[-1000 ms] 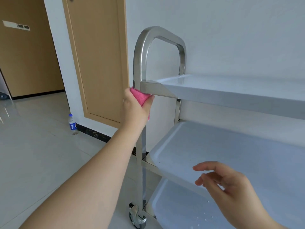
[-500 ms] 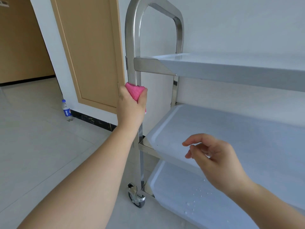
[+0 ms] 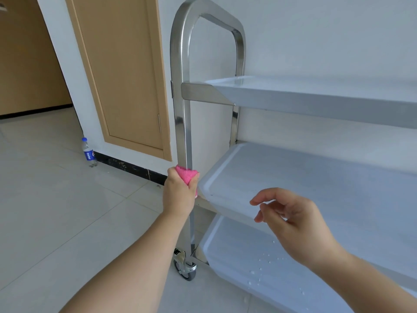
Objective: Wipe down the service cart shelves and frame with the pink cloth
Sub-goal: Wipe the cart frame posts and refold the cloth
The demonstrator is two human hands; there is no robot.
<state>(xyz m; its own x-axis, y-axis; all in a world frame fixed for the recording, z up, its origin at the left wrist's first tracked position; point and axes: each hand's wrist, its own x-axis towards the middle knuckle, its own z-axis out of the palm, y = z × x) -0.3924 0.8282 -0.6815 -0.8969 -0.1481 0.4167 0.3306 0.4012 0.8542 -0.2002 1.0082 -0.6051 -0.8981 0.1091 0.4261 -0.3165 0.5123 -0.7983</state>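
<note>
The pink cloth (image 3: 186,174) is being gripped in the left hand (image 3: 179,195) and pressed around the near upright of the service cart frame (image 3: 185,123), level with the corner of the middle shelf (image 3: 300,177); the right hand (image 3: 291,220) is being held over that shelf, grasping nothing, fingers loosely curled; water droplets are being shown on the bottom shelf (image 3: 248,263); a bottle (image 3: 88,152) is standing on the floor (image 3: 56,211).

Pink cloth (image 3: 185,174), silver frame (image 3: 180,64), white shelves (image 3: 316,177)
</note>
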